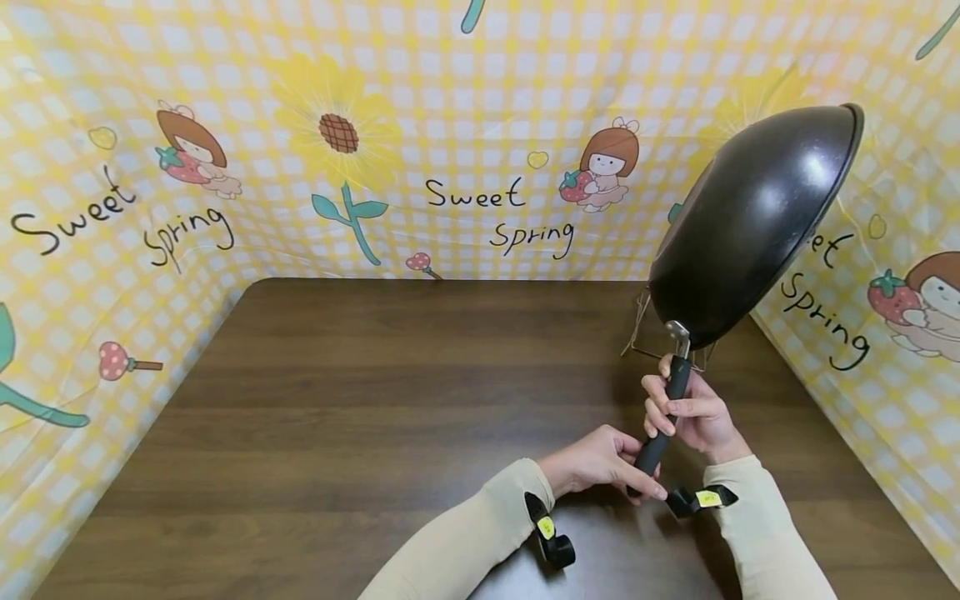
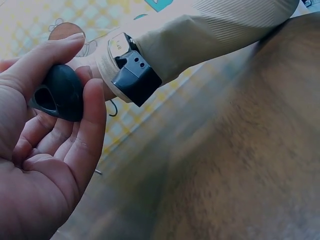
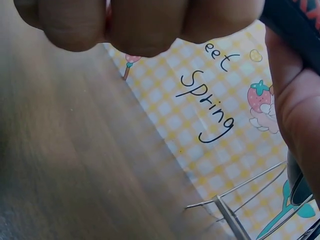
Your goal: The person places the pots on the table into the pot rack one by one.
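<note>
A black wok [image 1: 753,221] is held up tilted at the right, its dark underside facing me. My right hand [image 1: 686,412] grips the middle of its black handle [image 1: 663,421]. My left hand [image 1: 600,462] holds the handle's lower end, fingers curled round it; in the left wrist view the handle's end [image 2: 60,92] with its hanging hole lies between the fingers [image 2: 90,125]. The right wrist view shows my curled fingers [image 3: 140,25] from below and a strip of the handle [image 3: 292,22] at the top right.
A dark wooden table [image 1: 375,400] is walled by yellow checked cloth [image 1: 480,125] printed "Sweet Spring". A wire rack [image 1: 652,333] stands behind the wok, its wires [image 3: 240,205] also seen from the right wrist. Black wrist straps [image 1: 551,533] sit on both beige sleeves.
</note>
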`<state>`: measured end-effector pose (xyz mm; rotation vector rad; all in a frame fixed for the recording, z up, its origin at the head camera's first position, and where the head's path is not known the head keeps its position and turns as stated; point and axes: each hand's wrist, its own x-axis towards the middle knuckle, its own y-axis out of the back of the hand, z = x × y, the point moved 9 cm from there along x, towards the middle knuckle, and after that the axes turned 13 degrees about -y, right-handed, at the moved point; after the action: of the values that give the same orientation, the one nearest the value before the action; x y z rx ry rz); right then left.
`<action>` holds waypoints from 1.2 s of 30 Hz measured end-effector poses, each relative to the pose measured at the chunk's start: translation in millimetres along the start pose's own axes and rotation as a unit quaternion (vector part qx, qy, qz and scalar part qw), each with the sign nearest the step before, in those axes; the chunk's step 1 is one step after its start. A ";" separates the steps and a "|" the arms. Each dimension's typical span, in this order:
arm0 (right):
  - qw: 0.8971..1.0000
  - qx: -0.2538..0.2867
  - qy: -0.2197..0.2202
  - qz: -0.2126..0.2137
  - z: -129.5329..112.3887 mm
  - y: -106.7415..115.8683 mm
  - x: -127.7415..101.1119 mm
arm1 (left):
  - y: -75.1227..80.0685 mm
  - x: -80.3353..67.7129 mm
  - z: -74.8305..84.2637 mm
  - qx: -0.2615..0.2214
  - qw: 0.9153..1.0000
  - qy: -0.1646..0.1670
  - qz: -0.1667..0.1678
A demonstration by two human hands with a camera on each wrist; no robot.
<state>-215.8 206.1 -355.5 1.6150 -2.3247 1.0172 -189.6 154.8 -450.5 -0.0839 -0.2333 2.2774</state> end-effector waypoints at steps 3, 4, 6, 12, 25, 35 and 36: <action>1.000 0.006 0.000 0.003 2.3 2.6 -1.6 | 0.0 0.2 -2.0 -0.001 1.000 0.000 0.002; 1.000 0.009 -0.001 0.003 3.0 3.2 -2.1 | 0.0 0.2 -2.6 -0.001 1.000 0.000 0.003; 1.000 0.014 -0.003 0.002 4.0 4.1 -2.8 | 0.1 0.4 -3.8 -0.003 1.000 0.000 0.004; 1.000 0.022 -0.005 -0.003 7.6 5.6 -4.6 | 0.9 0.1 -7.9 -0.003 1.000 0.003 0.009; 0.998 0.056 -0.003 -0.006 13.4 9.0 -9.0 | 1.3 0.2 -13.5 -0.003 1.000 0.009 0.009; 0.995 0.099 0.017 -0.008 12.4 10.4 -8.4 | 1.3 -1.4 -6.5 -0.008 1.000 0.009 0.015; 0.994 0.103 0.019 -0.008 12.5 10.8 -8.7 | 1.7 -1.6 -6.1 -0.009 1.000 0.009 0.016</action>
<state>-218.4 207.6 -373.9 1.6639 -2.2422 1.3102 -189.0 153.3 -456.8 -0.1180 -0.2444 2.3047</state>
